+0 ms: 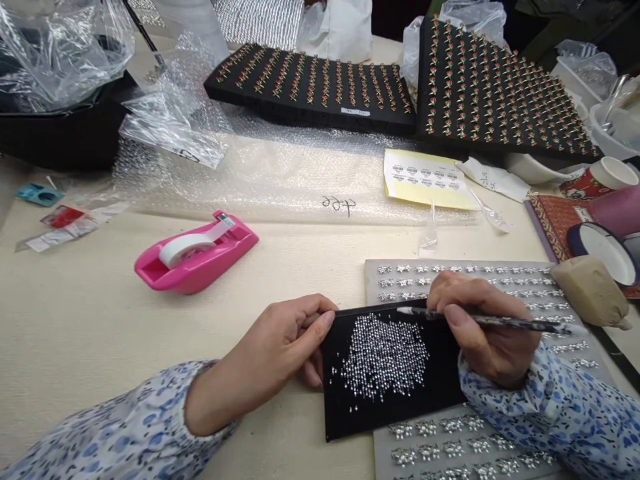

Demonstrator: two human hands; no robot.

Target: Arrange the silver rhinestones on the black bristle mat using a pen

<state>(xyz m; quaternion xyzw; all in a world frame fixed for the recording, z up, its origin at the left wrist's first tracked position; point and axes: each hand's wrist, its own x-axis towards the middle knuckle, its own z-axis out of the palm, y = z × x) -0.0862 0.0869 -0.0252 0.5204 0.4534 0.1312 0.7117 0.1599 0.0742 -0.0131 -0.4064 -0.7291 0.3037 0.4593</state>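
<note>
My left hand (pixel 280 353) is closed on the upper left corner of a black tray (pixel 345 420), thumb on top. Many tiny clear rhinestones (pixel 385 357) lie on the tray in one dense patch, with a few strays at its left. Between the thumb and fingers of my right hand (pixel 485 327) is a slim dark pencil-like stick (pixel 515 323), its whitish tip over the tray's far edge. The fingers of that hand are at the tray's far edge too. Under the tray lies a grey foam board (pixel 373 270) with rows of silver flower-shaped pieces (pixel 453 423).
A pink tape dispenser (pixel 200 257) stands left of the tray. Bubble wrap (pixel 280 177) with a yellow label sheet (pixel 425 177) lies behind. Two black foam boards (pixel 310 110) hold rows of red-and-green pieces. On the right are a beige lump (pixel 590 290) and a paper cup (pixel 600 180).
</note>
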